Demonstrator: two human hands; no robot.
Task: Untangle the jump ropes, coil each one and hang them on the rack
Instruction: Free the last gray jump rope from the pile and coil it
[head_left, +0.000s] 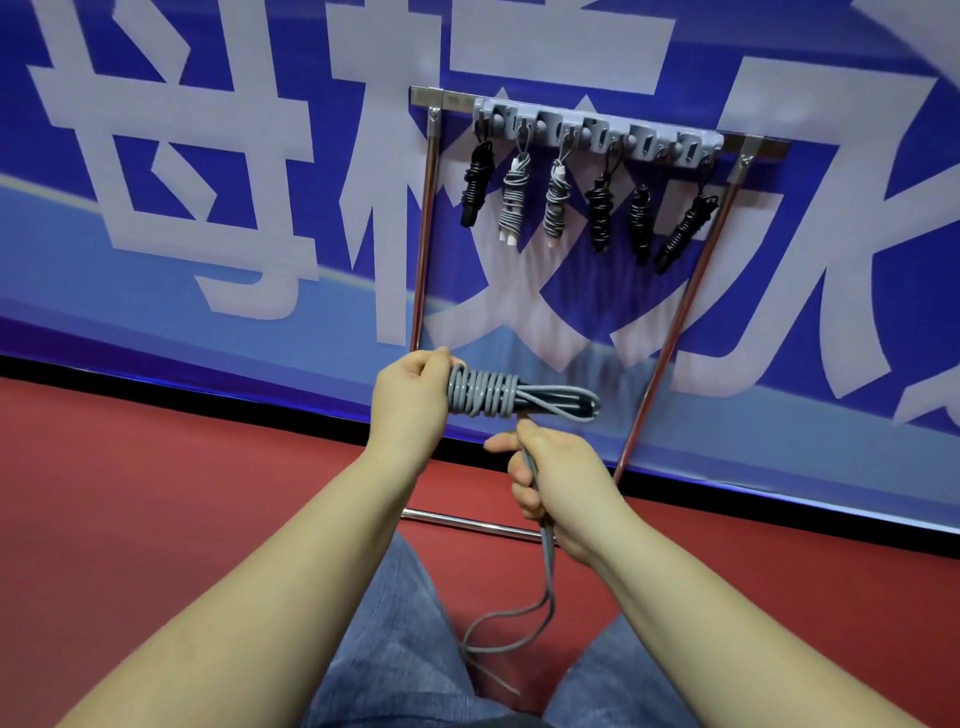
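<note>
The blue banner (779, 312) behind the rack carries very large pale characters, cut off at the top and sides; the middle one looks like "校", the others are too cropped to read. No brand or label can be made out on the ropes or the hook strip.

The left hand (410, 400) grips one end of a grey jump rope (485, 392), its fingers curled round the bundle where the cord is wound in tight turns; the handles are hidden under the wraps and the fist. The right hand (556, 483) is just below it, closed round the loose cord, which runs down out of the fist and loops over the jeans (395, 649) toward the red floor (156, 493); its end is hard to follow.

On the metal rack (423, 249), a grey hook strip (597, 132) holds six coiled ropes (558, 200), four black and two grey-white. The rack's right leg passes behind the right hand, and its floor bar is partly hidden by the arms.
</note>
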